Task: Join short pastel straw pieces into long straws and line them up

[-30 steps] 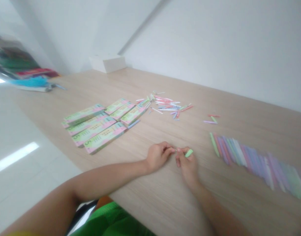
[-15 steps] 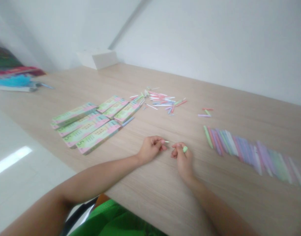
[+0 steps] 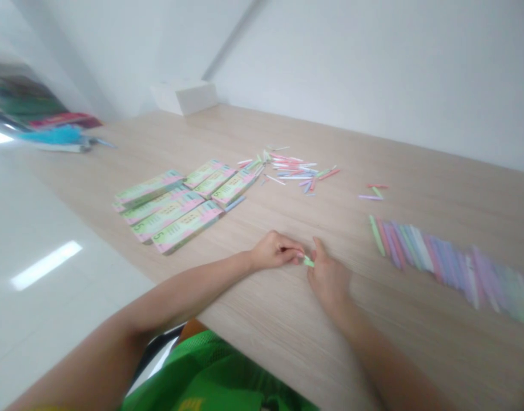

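Observation:
My left hand (image 3: 274,250) is closed in a pinch near the table's front, its fingertips at one end of a short light green piece (image 3: 308,261). My right hand (image 3: 328,277) faces it, with one finger pointing up and the others curled at the piece's other end. The piece is small and blurred, so its kind cannot be made out. To the right of my hands lies a slanting row of pastel sticks (image 3: 428,251), side by side. Farther back is a loose heap of thinner coloured sticks (image 3: 294,168).
Several green-and-pink boxes (image 3: 189,225) lie at the left, with a bluish stick (image 3: 235,204) beside them. A few thin sticks (image 3: 375,193) are apart at the right. A white box (image 3: 187,97) stands by the wall; a blue item (image 3: 52,136) is at the far left.
My hands have come together at the light green piece, which was up between my right fingers. My right finger has straightened. The view has shifted slightly left.

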A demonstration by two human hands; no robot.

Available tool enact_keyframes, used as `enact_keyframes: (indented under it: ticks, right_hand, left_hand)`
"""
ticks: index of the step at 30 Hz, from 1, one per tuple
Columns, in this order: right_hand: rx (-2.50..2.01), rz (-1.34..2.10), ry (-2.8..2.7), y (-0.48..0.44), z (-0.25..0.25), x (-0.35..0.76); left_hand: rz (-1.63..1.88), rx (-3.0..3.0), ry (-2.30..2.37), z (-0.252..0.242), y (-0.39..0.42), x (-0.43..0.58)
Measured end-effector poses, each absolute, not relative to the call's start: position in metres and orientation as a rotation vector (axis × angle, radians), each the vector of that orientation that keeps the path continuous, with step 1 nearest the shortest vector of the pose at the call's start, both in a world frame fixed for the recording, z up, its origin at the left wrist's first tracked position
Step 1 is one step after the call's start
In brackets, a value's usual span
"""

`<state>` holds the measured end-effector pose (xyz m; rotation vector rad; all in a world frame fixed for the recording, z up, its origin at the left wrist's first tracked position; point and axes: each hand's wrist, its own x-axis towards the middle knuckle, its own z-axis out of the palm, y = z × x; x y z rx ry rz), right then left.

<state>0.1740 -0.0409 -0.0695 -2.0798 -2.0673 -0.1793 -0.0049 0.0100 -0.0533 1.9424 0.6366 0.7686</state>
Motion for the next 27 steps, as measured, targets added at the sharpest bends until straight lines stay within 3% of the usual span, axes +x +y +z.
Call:
enact_keyframes:
  ticks: [14,27]
  right_hand:
    - [-2.183,-0.281,-2.195,-0.046,-0.061,0.170]
    - [-1.966,0.085,-2.152,-0.042,-0.063,0.171]
  left_hand:
    - [0.653,1.917,0.644,-0.061,0.011,-0.011]
    - [0.460,1.774,0.738,-0.044,0.021,0.004]
